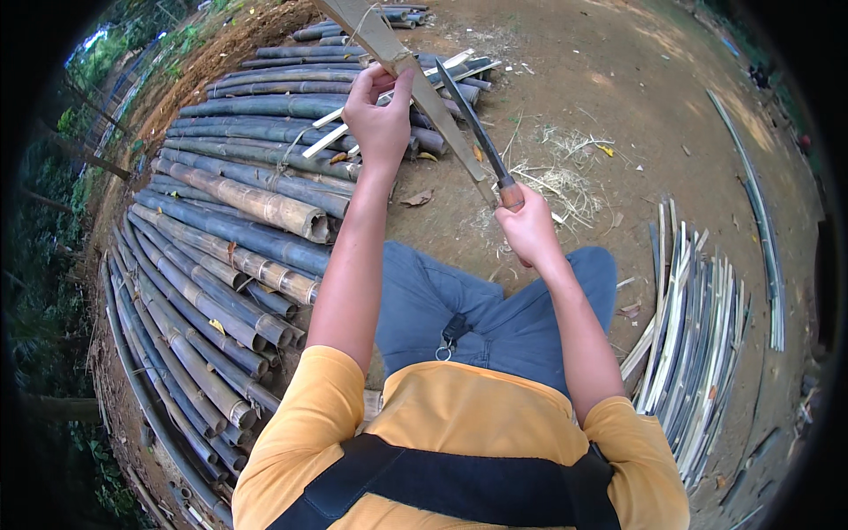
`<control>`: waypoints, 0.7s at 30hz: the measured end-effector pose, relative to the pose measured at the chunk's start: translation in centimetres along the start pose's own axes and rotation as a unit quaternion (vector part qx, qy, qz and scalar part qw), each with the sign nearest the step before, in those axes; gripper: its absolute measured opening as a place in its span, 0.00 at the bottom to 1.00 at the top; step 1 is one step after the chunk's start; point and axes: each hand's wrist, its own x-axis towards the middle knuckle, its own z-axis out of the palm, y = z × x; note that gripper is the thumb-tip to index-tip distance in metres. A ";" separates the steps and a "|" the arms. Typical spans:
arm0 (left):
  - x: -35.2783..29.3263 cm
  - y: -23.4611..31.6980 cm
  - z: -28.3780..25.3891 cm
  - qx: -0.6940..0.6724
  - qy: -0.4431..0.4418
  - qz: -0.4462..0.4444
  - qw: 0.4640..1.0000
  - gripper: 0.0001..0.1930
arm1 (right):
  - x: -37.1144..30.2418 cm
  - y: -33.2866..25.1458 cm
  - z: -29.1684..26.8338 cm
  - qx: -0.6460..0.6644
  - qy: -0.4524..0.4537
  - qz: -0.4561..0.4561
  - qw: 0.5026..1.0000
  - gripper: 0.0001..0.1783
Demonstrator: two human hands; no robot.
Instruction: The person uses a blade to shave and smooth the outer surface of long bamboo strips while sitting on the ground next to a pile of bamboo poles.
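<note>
My left hand (380,115) is raised, its thumb and fingers pinched at the edge of a wide pale bamboo strip (442,115), close to the strip's node. The strip slants from the top of the view down toward my right hand (530,228). That hand is wrapped round the wooden handle of a long dark-bladed machete (477,124). The blade points up and away, lying along the right side of the strip. Whether blade and strip touch, I cannot tell. The strip's lower end is beside the machete handle.
Several dark and tan bamboo poles (256,208) lie stacked on the left. Thin pale strips (340,132) rest over their ends. Shavings (565,185) litter the dirt ahead. A bundle of split strips (693,327) lies at right, with long poles (760,221) farther right.
</note>
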 end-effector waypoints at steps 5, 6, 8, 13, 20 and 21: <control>-0.5 2.2 0.6 0.034 0.000 -0.016 0.999 0.09 | -0.2 -1.2 -0.3 0.036 0.005 -0.018 0.999 0.06; -0.6 2.7 0.7 0.031 0.003 -0.026 0.999 0.09 | -0.2 -1.1 -0.3 0.026 -0.001 -0.019 0.999 0.06; -0.6 2.4 0.4 0.012 0.001 -0.035 0.999 0.09 | -0.2 -0.6 0.2 0.008 -0.016 -0.022 1.000 0.06; -0.4 1.9 0.0 0.049 -0.014 -0.019 0.999 0.09 | 0.2 0.2 0.6 -0.017 -0.021 0.024 0.999 0.06; 0.0 1.4 -0.1 0.025 -0.010 -0.022 0.999 0.10 | 1.9 1.5 0.5 -0.041 -0.069 0.069 0.994 0.06; 0.1 1.2 -0.2 0.013 -0.008 -0.029 0.999 0.10 | 1.6 1.9 0.5 -0.042 -0.059 0.063 0.995 0.06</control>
